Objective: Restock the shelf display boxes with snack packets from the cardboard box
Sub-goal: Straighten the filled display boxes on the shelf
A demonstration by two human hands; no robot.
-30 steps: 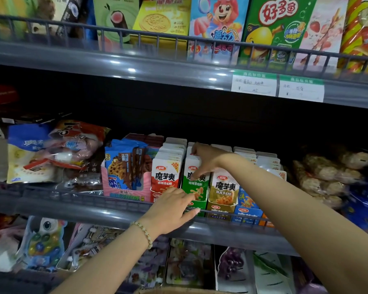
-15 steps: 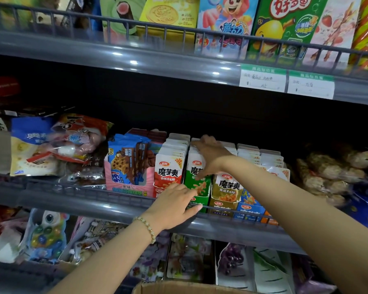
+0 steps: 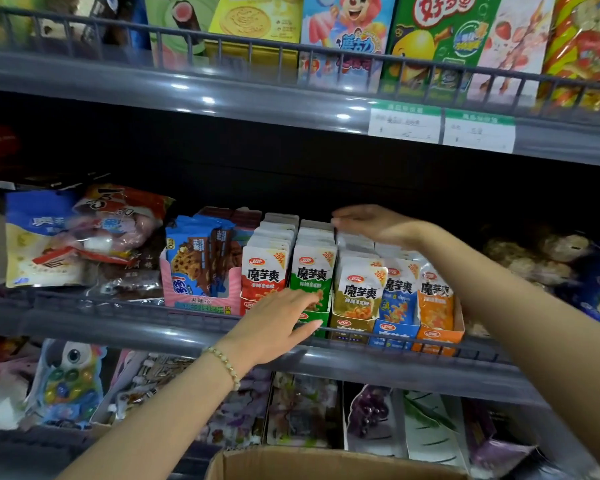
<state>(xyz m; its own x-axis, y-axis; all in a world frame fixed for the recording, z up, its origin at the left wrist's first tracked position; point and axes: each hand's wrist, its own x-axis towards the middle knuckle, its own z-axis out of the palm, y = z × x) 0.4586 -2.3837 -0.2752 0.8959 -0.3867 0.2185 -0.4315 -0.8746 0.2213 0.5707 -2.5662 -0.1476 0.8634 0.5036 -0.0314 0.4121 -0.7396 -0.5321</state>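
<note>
**Both hands at the snack rows**

I see the left hand (image 3: 278, 327) lying flat, fingers straight, against the green cardboard display box (image 3: 323, 318). The blurred right hand (image 3: 371, 223), fingers loosely extended, is over the white foil snack packets (image 3: 359, 285) just right of it. The brown cardboard box (image 3: 326, 462) sits well below.

Glossy plastic snack packets (image 3: 311, 271), matt brown cardboard box (image 3: 326, 464), glossy grey shelf edge (image 3: 153, 332)
</note>
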